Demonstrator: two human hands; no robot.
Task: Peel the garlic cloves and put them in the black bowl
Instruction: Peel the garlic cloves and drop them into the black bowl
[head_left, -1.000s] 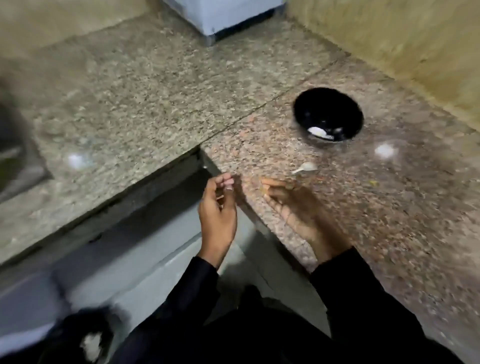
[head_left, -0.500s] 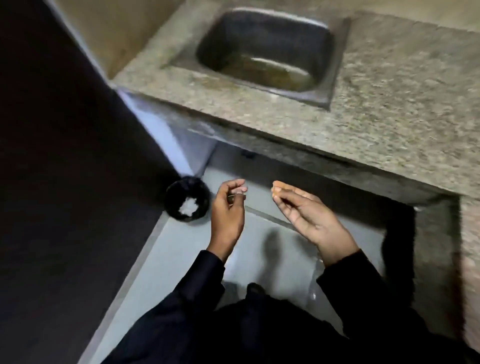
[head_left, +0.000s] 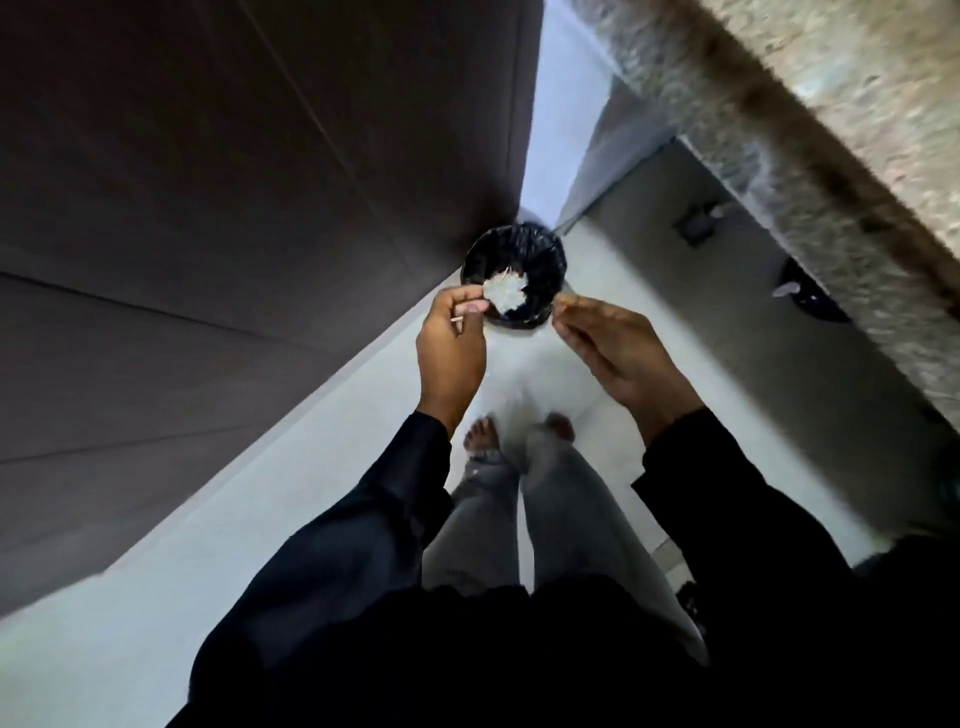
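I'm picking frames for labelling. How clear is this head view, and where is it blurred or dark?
Head view: the countertop edge at upper right is smeared by motion blur; the bin and both hands, left hand and right hand, are fairly sharp; the sleeves and the wall at left are dim; wide-angle bending tilts the lines.

Dim, cool light; brightest on the pale floor (head_left: 171, 587) toward 7 o'clock. Motion blur smears the granite counter (head_left: 831, 171) toward 2 o'clock; wide-angle bending at edges.

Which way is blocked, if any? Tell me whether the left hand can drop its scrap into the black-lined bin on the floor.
Probably yes: left hand hovers above the black-lined bin, its mouth open, nothing between.
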